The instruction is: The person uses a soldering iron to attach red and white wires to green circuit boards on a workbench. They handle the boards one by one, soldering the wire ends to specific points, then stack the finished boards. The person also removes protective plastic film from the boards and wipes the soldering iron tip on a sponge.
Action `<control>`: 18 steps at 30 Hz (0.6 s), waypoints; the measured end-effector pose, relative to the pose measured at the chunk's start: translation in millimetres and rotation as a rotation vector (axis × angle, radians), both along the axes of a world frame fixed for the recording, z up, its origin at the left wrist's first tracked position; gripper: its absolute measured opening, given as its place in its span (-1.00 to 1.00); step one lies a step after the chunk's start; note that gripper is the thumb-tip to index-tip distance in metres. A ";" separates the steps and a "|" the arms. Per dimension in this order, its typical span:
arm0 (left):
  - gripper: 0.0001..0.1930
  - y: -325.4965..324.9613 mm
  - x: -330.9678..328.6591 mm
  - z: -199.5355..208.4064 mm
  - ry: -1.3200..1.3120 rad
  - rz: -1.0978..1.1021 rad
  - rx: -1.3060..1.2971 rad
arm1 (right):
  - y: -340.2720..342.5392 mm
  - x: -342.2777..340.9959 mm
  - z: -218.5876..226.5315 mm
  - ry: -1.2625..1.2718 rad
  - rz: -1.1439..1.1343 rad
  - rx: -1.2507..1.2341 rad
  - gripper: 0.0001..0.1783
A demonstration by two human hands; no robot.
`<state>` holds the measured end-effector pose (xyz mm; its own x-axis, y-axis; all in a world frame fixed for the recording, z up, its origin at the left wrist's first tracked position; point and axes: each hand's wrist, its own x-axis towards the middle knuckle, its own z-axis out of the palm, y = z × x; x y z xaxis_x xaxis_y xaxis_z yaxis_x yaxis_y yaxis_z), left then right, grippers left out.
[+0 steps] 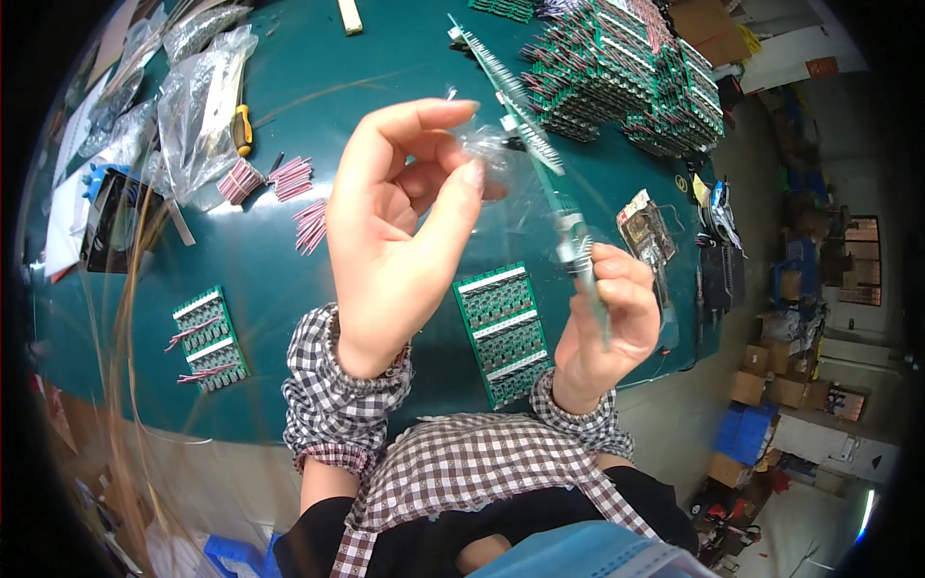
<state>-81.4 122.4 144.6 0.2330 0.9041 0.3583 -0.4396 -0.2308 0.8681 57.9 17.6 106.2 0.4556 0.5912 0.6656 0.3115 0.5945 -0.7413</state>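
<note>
My right hand (617, 313) grips the lower end of a green circuit board panel (547, 159), held up edge-on and tilted, with rows of pins or parts along one face. My left hand (405, 207) is raised just left of that panel, fingers curved and thumb apart from the index finger. Crinkled clear plastic (493, 144) shows beside its fingertips; whether they touch it is unclear. Below, between my forearms, a second circuit board panel (501, 332) with white connector rows lies flat on the green table. A smaller board (210, 339) with pinkish wires lies at left.
A large stack of wired circuit boards (626, 77) fills the back right. Bundles of short red-and-white wires (289, 177), a yellow-handled screwdriver (242, 131) and clear plastic bags (200, 116) lie at left. A metallic packet (646, 229) and tools sit near the right edge.
</note>
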 end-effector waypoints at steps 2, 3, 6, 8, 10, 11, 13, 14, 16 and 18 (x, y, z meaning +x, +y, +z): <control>-0.63 -3.3 1.7 -2.3 -0.044 -0.048 -0.044 | 0.3 0.4 6.6 -0.175 -0.068 0.012 -0.64; -0.62 -4.6 3.8 -6.5 -0.095 -0.103 -0.091 | -1.2 2.4 8.1 -0.252 -0.084 -0.002 -0.64; -0.63 -6.0 8.6 -15.5 -0.131 -0.120 -0.137 | -5.1 4.0 12.9 -0.429 -0.094 -0.037 -0.60; -0.73 -1.7 12.0 -21.7 -0.166 -0.142 -0.164 | -4.4 8.6 13.0 -0.553 -0.071 -0.048 -0.59; -0.77 2.6 0.8 -34.7 -0.201 -0.208 -0.282 | -3.2 13.2 15.2 -0.691 -0.031 -0.044 -0.58; -0.81 3.3 -1.8 -36.2 -0.241 -0.170 -0.274 | -5.2 13.4 10.9 -0.619 -0.044 -0.039 -0.57; -0.78 -0.9 -18.6 -41.8 -0.311 -0.123 -0.251 | -19.8 18.6 4.0 -0.530 -0.088 -0.062 -0.56; -0.76 -2.0 -35.3 -47.2 -0.361 -0.135 -0.218 | -30.2 25.8 4.6 -0.517 -0.106 -0.082 -0.56; -0.73 -11.0 -57.0 -46.8 -0.333 0.102 -0.398 | -52.9 43.6 -3.8 -0.536 -0.261 -0.360 -0.54; -0.74 -18.1 -78.3 -55.7 -0.266 0.088 -0.290 | -69.0 56.7 -24.9 -0.391 -0.233 -0.719 -0.54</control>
<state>-159.7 104.3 88.9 0.0834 0.9890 0.1224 -0.6470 -0.0397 0.7614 114.6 -51.5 81.3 0.4338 0.8500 0.2988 0.6800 -0.0913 -0.7275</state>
